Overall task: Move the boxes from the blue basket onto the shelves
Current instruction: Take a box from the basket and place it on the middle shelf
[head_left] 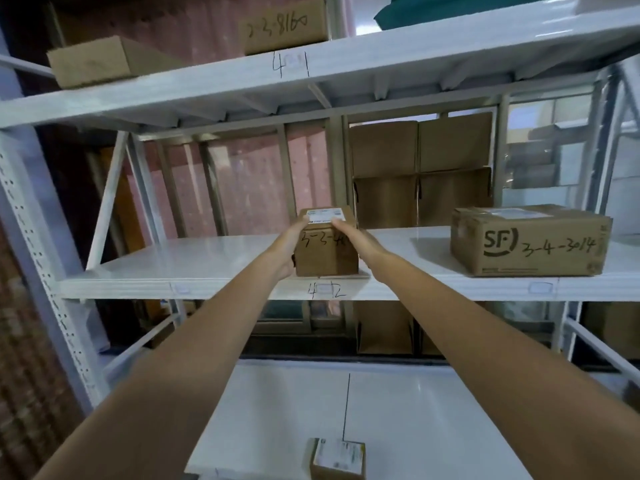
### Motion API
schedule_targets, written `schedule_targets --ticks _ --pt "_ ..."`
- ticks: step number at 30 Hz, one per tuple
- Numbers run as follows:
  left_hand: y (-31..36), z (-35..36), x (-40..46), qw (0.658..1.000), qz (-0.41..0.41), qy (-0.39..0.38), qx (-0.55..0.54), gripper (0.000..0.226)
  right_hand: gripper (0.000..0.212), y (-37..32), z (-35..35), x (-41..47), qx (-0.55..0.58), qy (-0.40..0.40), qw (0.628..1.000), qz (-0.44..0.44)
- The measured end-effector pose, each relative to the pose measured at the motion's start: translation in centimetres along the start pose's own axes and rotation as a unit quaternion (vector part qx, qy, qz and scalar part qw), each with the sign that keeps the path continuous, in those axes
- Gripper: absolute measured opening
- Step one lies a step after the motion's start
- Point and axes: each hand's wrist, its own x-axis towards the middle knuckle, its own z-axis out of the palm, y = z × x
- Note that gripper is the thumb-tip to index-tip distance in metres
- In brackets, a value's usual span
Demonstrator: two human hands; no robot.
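Observation:
A small brown cardboard box (pixel 329 258) with a white label on top and handwritten numbers on its front rests at the front edge of the middle white shelf (pixel 194 268). My left hand (pixel 289 247) grips its left side and my right hand (pixel 353 237) grips its top right edge. Both arms are stretched forward. The blue basket is not in view.
A larger SF-marked box (pixel 530 240) sits on the same shelf to the right. Flat folded cartons (pixel 420 171) stand behind. Two boxes (pixel 284 26) (pixel 93 60) lie on the upper shelf. A small labelled box (pixel 337 459) sits on the lower shelf. White uprights frame the left side.

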Motion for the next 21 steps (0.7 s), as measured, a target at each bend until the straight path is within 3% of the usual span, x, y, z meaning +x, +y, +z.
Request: schedule_targets --ticks 7,17,21 --pt "-1.6 -2.2 4.0 0.995 -0.062 -0.080 -0.019 0.049 0.092 1.7 2.0 2.8 -0.043 0.039 0.998 0.025" --pt "-2.9 -3.4 5.7 0.993 -0.052 -0.109 -0.010 0.057 0.072 2.4 3.2 4.2 -0.083 0.051 0.995 0.018" --pt "-2.8 -3.6 5.0 0.993 -0.041 -0.105 -0.028 0.052 0.095 2.3 3.2 3.6 -0.095 0.089 0.991 0.042"
